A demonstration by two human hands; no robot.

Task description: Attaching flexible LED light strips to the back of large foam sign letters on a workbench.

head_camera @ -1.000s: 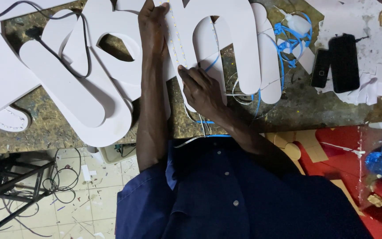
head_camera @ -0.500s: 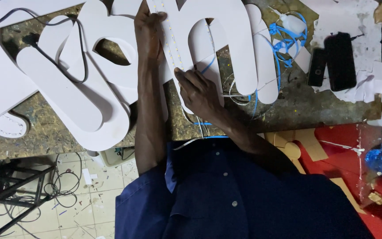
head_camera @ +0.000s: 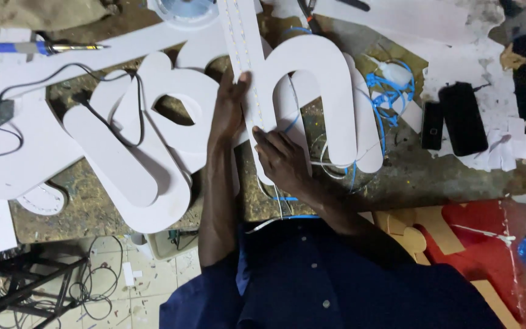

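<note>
Seen from above, a person in a dark blue shirt (head_camera: 336, 286) leans over a cluttered workbench (head_camera: 80, 213). Both hands rest flat, fingers spread, on a large white cut-out letter (head_camera: 312, 73) shaped like an arch with a long stem. The left hand (head_camera: 229, 106) presses the stem's outer edge; the right hand (head_camera: 281, 158) lies just beside it on the stem's lower end, neither gripping. A strip of small lights (head_camera: 245, 55) runs along the stem between the hands. Left of the left hand lie more white letters (head_camera: 129, 158) crossed by a black cable (head_camera: 98, 116). Right of the right hand are tangled blue wires (head_camera: 388, 91) and two black phones (head_camera: 452, 119).
</note>
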